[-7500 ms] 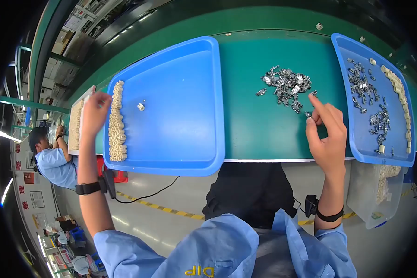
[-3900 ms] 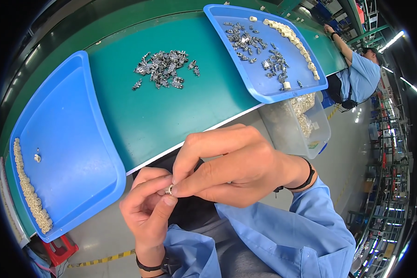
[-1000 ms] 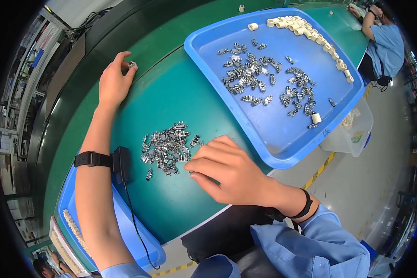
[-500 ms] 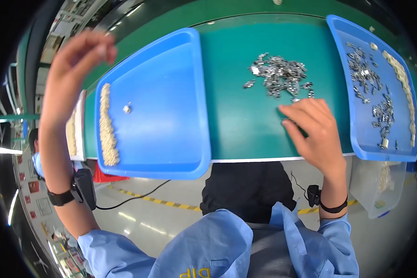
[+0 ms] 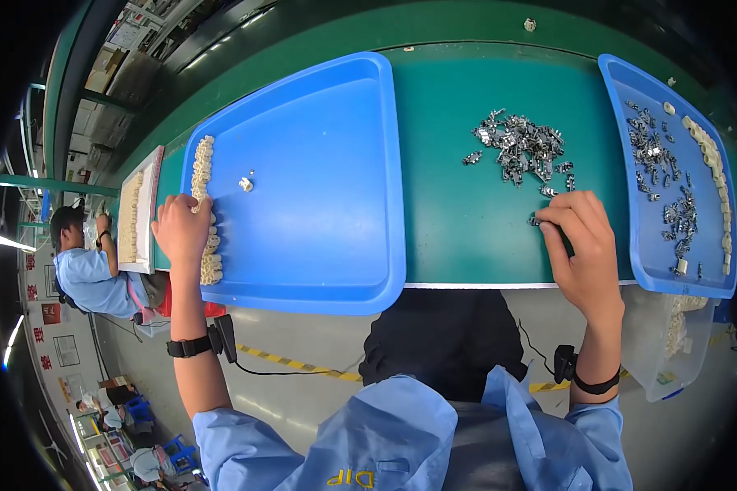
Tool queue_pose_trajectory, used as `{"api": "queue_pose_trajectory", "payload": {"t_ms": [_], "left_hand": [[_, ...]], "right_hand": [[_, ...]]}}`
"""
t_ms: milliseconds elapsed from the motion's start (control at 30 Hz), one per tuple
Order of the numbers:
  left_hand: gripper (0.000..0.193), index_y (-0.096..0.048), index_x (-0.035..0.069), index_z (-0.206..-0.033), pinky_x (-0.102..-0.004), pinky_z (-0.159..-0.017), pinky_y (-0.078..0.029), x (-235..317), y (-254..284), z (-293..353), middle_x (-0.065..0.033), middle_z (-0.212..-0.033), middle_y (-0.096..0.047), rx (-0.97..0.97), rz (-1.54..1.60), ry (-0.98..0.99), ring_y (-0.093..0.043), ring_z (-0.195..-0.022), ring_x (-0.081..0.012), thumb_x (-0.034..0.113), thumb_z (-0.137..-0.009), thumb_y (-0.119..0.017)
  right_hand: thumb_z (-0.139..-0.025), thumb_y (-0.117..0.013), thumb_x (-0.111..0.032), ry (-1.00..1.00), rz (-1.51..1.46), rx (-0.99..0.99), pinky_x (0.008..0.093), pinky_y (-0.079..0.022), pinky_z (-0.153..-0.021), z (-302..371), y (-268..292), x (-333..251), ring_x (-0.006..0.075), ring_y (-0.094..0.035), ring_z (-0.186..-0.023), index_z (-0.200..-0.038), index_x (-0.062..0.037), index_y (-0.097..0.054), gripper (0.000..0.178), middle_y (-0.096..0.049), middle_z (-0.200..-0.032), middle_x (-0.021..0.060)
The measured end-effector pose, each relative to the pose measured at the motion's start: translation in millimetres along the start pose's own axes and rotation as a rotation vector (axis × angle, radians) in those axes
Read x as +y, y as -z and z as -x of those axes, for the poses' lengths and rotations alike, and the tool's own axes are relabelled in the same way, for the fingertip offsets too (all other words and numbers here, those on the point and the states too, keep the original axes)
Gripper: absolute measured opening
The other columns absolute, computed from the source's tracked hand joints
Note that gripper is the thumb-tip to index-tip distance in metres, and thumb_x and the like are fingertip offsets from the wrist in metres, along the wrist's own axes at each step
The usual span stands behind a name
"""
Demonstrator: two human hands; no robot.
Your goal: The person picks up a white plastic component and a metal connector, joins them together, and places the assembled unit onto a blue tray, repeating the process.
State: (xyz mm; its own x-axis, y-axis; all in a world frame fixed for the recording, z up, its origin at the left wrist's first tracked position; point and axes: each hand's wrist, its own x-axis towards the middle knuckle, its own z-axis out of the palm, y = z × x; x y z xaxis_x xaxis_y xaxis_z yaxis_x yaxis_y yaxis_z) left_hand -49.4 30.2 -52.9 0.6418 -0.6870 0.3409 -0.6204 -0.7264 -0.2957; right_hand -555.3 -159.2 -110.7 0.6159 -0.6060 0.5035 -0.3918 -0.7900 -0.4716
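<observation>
My left hand [image 5: 180, 231] is at the left edge of a large blue tray [image 5: 391, 204], fingers bent together on a row of small cream plastic pieces [image 5: 210, 266]. Its fingertips close on one of the pieces, partly hidden by the hand. One loose cream piece [image 5: 246, 185] lies farther in on the tray. Over the green mat, my right hand [image 5: 581, 250] pinches a small metal clip [image 5: 534, 221] between thumb and fingers. Just beyond it lies a heap of similar shiny metal clips [image 5: 520, 147], a few strayed from its edge.
At the right, another blue tray [image 5: 630, 237] holds scattered metal clips and a row of cream pieces [image 5: 716, 168]. Under it is a clear plastic bin [image 5: 671, 352]. A white tray [image 5: 150, 221] stands past the left tray, near a seated co-worker [image 5: 94, 270]. The green table [image 5: 483, 245] ends nearest me.
My left hand has come down and right from above the tray's far left corner to the cream row. My right hand stays near the heap, a metal clip now visible at its fingertips.
</observation>
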Motion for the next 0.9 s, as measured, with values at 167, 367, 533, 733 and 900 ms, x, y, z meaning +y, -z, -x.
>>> {"api": "queue_pose_trajectory", "payload": {"t_ms": [167, 367, 533, 733, 900], "left_hand": [[0.026, -0.073, 0.010, -0.093, -0.0434, -0.090, -0.045, -3.6, -8.9, -5.8, -0.0051, -0.105, -0.068, -0.045, 0.004, 0.025, -0.063, -0.108, -0.0276, 0.035, -0.085, -0.076], [0.026, -0.073, 0.008, -0.097, -0.0468, -0.091, -0.047, -7.5, -24.7, -7.7, -0.0076, -0.104, -0.069, 0.027, 0.128, -0.015, -0.064, -0.106, -0.0308, 0.030, -0.084, -0.075], [0.020, -0.072, 0.008, -0.099, -0.0433, -0.091, -0.047, -17.3, -29.7, -12.0, -0.0075, -0.105, -0.069, 0.050, 0.232, -0.037, -0.063, -0.104, -0.0295, 0.021, -0.083, -0.076], [0.019, -0.070, 0.006, -0.100, -0.0373, -0.086, -0.050, 5.2, -9.7, -1.7, -0.0070, -0.100, -0.067, 0.076, 0.608, -0.123, -0.063, -0.095, -0.0241, 0.013, -0.083, -0.074], [0.017, -0.066, -0.002, -0.108, -0.0310, -0.094, -0.051, 78.2, 54.9, 67.3, -0.0097, -0.109, -0.065, -0.018, 1.250, -0.336, -0.065, -0.103, -0.0179, -0.003, -0.092, -0.068]], "right_hand": [[-0.082, -0.069, 0.007, -0.019, 0.011, -0.047, 0.0388, -0.045, -0.079, -5.4, 0.9, -4.9, 0.0300, -0.057, -0.091, -0.095, -0.0002, -0.068, 0.015, -0.062, -0.098, 0.0115], [-0.080, -0.069, 0.007, 0.005, -0.018, -0.042, 0.0386, -0.044, -0.080, -6.4, 7.3, -9.3, 0.0282, -0.056, -0.092, -0.094, -0.0010, -0.069, 0.016, -0.061, -0.097, 0.0095], [-0.080, -0.069, 0.007, -0.023, -0.029, -0.027, 0.0383, -0.044, -0.080, -5.7, 2.3, -0.7, 0.0270, -0.057, -0.093, -0.096, -0.0005, -0.071, 0.018, -0.062, -0.098, 0.0089], [-0.083, -0.068, 0.008, -0.023, -0.118, 0.034, 0.0365, -0.047, -0.078, 2.0, 4.1, 4.5, 0.0266, -0.063, -0.087, -0.100, 0.0019, -0.073, 0.019, -0.068, -0.093, 0.0114], [-0.088, -0.069, 0.008, -0.188, -0.461, 0.114, 0.0331, -0.051, -0.075, 3.6, 13.5, -11.0, 0.0227, -0.067, -0.081, -0.102, 0.0052, -0.073, 0.015, -0.073, -0.090, 0.0143]]}}
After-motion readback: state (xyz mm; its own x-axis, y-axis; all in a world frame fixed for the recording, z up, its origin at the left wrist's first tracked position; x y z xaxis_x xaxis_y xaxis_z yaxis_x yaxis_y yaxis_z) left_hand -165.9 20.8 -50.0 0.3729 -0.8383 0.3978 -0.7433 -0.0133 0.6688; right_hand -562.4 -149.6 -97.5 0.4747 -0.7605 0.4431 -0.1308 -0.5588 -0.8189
